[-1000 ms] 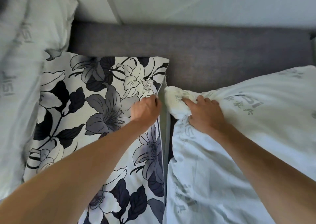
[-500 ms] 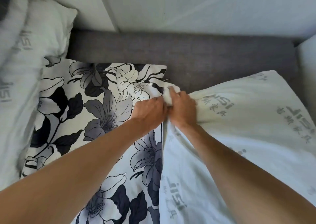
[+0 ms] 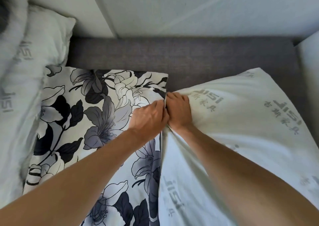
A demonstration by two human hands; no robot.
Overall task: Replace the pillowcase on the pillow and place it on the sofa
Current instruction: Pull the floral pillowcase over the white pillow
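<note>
A black, grey and white floral pillowcase [image 3: 82, 122] lies flat on the left of the grey sofa [image 3: 189, 56]. A white pillow [image 3: 250, 130] with grey printed lettering lies to its right. My left hand [image 3: 148, 118] pinches the open right edge of the floral pillowcase near its top corner. My right hand [image 3: 178, 110] grips the pillow's near-left corner and presses it against that opening. The two hands touch each other. The fingertips of both are hidden in the fabric.
Two more white pillows [image 3: 25, 70] with the same lettering are piled at the far left. A pale wall [image 3: 189, 9] rises behind the sofa back. Another white cushion edge [image 3: 310, 61] shows at the far right.
My right hand has carried the pillow's corner leftward from a gap apart until it meets my left hand at the pillowcase opening. The pillow has slid left with it.
</note>
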